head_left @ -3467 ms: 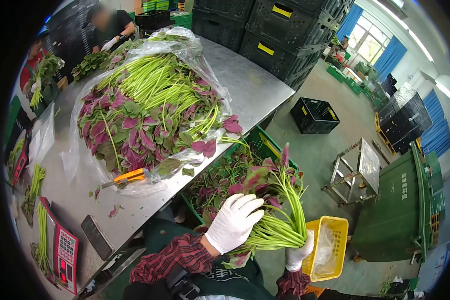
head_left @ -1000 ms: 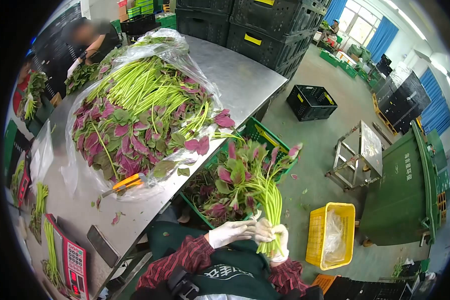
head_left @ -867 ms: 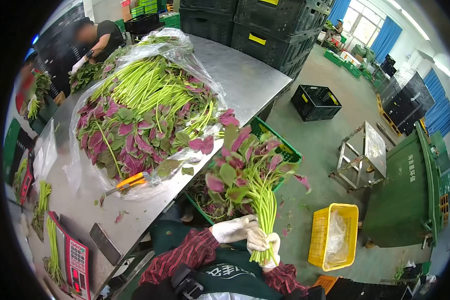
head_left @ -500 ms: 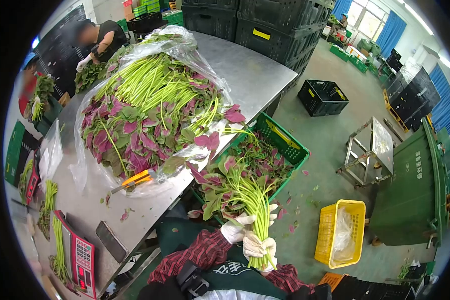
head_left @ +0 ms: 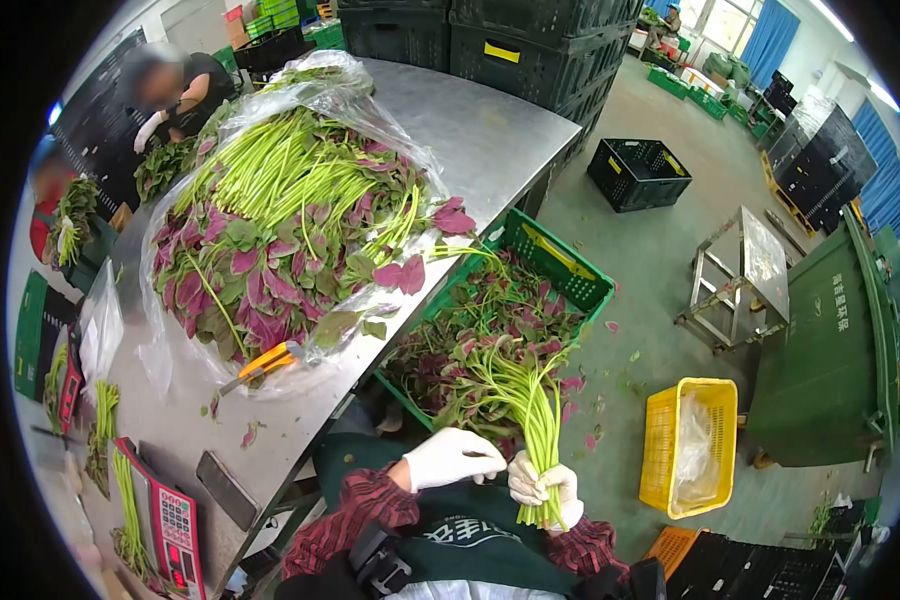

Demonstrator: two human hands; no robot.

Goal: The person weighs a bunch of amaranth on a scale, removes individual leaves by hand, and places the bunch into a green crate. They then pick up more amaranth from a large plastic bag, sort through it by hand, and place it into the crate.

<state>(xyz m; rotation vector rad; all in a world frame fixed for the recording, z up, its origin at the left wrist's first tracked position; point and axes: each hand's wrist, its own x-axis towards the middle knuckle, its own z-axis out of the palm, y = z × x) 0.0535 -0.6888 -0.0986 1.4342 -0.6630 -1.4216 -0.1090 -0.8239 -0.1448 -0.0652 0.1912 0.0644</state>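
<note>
My right hand [head_left: 547, 487], in a white glove, is closed around the lower stems of a bunch of amaranth [head_left: 532, 415]. The stem ends stick out below the fist, and the leafy tops point up over the green crate [head_left: 595, 290]. Just left of the bunch is my left hand [head_left: 456, 459], also gloved. Its loosely curved fingers point right, apart from the stems, with nothing visible in them. Loose amaranth leaves [head_left: 480, 315] fill much of the crate. On the metal table [head_left: 470, 110] lies a large amaranth pile [head_left: 280, 230] in clear plastic.
An orange-handled knife [head_left: 268, 362], a phone [head_left: 227, 490] and a red scale [head_left: 175, 525] are on the table. Black crates [head_left: 530, 65] are stacked behind. A yellow basket [head_left: 660, 450], a metal trolley [head_left: 765, 265] and a green bin [head_left: 820, 360] stand right. Two people work across the table.
My left hand has come off the amaranth bunch and moved slightly left. My right hand still grips the stems, a little further right and higher. The head view has shifted slightly.
</note>
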